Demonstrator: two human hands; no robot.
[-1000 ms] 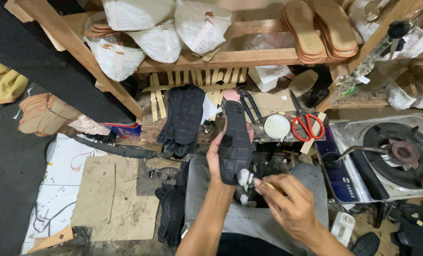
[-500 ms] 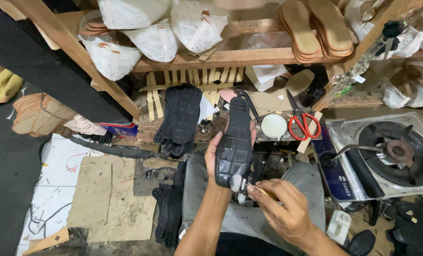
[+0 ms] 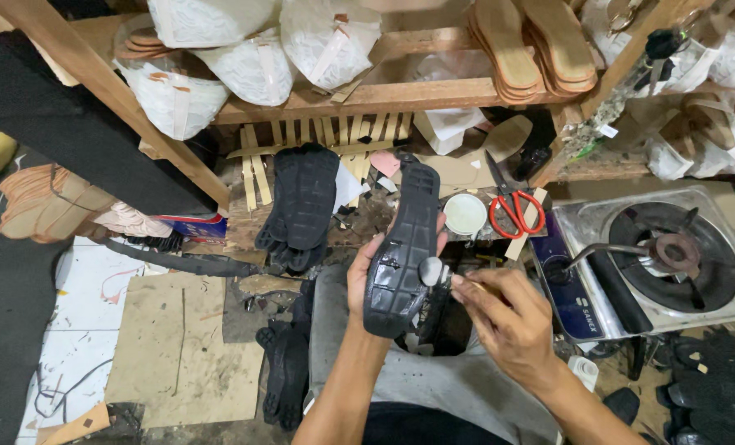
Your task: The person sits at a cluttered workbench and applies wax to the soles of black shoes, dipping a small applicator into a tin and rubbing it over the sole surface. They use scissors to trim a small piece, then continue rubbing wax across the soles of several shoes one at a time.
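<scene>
From the head camera, looking down over your lap, your left hand (image 3: 366, 276) is clamped on a black rubber shoe sole (image 3: 403, 237) just below the centre of the view, fingers wrapped round its near edge so the moulded tread faces up and its toe points toward twelve o'clock. Your right hand (image 3: 507, 321), at about four o'clock from the sole, has its fingers pinched together on a small tool with a round silvery head (image 3: 430, 270), and that head touches the sole's right edge near the heel; what the tool is exactly cannot be told. The sole looks dark, matte and slightly curved, with ridged blocks across its surface and no upper attached. Judging from how things lie, work on this sole is under way at the heel end, and the toe end shows no sign of treatment that can be made out. At eleven o'clock a stack of black soles (image 3: 303, 206) leans against a wooden bench, and more black pieces (image 3: 283, 375) lie on the floor at seven o'clock. Red-handled scissors (image 3: 511, 206) and a small white round tin (image 3: 464, 213) rest at one o'clock. A single-burner gas stove (image 3: 664, 251) sits at three o'clock. Tan wooden insoles (image 3: 540, 45) are stacked on the shelf at one o'clock.
</scene>
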